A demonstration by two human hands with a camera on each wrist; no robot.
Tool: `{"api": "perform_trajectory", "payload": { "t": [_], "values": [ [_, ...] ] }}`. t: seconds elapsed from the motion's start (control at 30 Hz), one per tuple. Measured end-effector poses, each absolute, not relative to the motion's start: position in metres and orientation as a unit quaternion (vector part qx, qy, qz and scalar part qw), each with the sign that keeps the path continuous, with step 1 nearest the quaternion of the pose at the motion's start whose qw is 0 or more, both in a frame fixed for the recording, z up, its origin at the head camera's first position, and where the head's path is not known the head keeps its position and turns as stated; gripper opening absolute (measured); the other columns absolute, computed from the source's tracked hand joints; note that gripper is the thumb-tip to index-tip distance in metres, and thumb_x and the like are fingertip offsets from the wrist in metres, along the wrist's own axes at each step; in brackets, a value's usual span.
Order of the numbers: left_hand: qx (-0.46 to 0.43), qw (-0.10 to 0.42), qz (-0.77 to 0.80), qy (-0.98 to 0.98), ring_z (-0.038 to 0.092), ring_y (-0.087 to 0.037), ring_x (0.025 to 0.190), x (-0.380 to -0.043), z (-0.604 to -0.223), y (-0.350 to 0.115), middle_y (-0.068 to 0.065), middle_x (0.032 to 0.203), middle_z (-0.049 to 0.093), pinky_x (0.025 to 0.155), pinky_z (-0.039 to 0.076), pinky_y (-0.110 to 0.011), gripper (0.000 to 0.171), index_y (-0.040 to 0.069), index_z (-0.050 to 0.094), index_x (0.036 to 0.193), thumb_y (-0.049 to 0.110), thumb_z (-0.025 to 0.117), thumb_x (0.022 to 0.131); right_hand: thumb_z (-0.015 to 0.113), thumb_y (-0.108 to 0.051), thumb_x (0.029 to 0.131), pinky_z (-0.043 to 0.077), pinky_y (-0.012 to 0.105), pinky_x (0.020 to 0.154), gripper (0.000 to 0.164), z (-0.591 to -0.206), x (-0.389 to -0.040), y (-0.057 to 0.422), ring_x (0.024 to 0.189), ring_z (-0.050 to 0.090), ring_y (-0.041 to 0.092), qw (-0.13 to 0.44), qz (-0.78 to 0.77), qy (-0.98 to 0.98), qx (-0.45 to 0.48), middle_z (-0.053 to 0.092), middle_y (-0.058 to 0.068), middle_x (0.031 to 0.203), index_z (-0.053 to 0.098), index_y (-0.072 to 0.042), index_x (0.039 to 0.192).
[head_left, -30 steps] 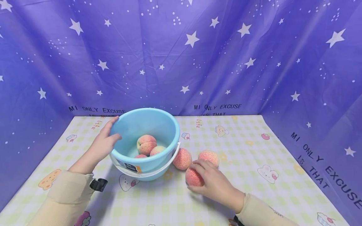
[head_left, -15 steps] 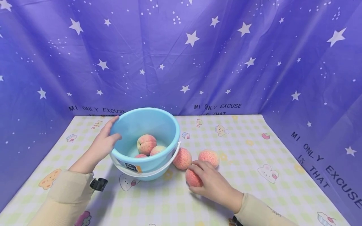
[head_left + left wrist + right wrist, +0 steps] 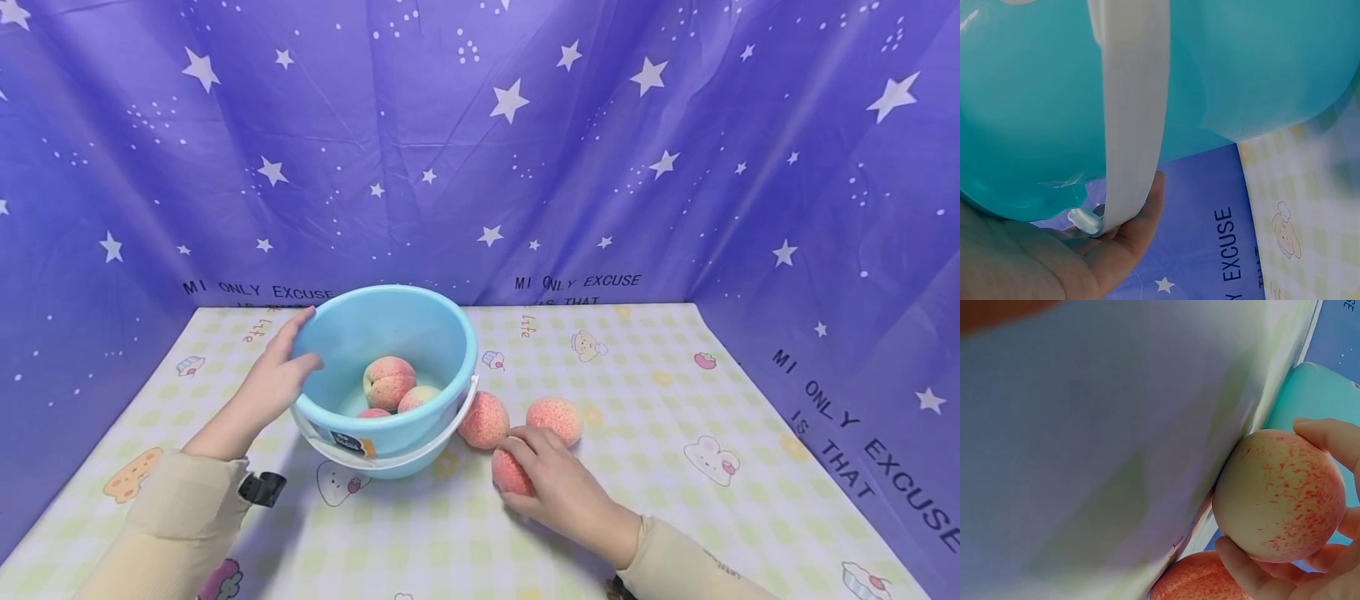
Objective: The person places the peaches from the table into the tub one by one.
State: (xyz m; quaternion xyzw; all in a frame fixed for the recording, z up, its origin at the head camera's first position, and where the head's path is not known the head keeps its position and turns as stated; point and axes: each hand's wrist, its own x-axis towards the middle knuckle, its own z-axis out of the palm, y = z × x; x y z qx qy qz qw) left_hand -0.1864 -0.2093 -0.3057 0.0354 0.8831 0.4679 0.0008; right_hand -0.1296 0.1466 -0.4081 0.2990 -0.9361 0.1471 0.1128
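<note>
In the head view my left hand (image 3: 266, 390) grips the left rim of a light blue bucket (image 3: 390, 321), its thumb over the inside edge. The bucket tilts toward me, and its white handle (image 3: 405, 460) hangs down in front. Inside lie several peaches (image 3: 390, 383), partly hidden by the near rim. My right hand (image 3: 562, 487) holds a red-speckled peach (image 3: 512, 475) low at the tablecloth, right of the bucket. The right wrist view shows thumb and fingers around that peach (image 3: 1279, 494), its side pale yellow there.
One loose peach (image 3: 483, 421) sits right beside the bucket, and another peach (image 3: 555, 421) lies just behind my right hand. A checked tablecloth (image 3: 630, 467) with cartoon prints covers the table. Purple star-patterned curtains (image 3: 450, 150) stand behind and at both sides.
Almost nothing differs. My right wrist has shifted very slightly left, with the same peach in the hand; the left hand and bucket stay put.
</note>
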Motion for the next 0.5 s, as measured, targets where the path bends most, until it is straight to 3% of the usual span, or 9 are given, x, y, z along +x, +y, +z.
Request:
{"api": "perform_trajectory", "payload": {
  "t": [0.5],
  "values": [
    [0.039, -0.001, 0.470, 0.882, 0.017, -0.054, 0.145, -0.1867, -0.3058, -0.2096, -0.027, 0.164, 0.005, 0.117, 0.019, -0.068, 0.081, 0.003, 0.003, 0.159, 0.005, 0.047, 0.091, 0.082, -0.031, 0.076, 0.053, 0.046, 0.098, 0.057, -0.4064, -0.1292, 0.1449, 0.117, 0.058, 0.028, 0.115, 0.143, -0.939, 0.290, 0.061, 0.005, 0.125, 0.063, -0.013, 0.126]
  ]
}}
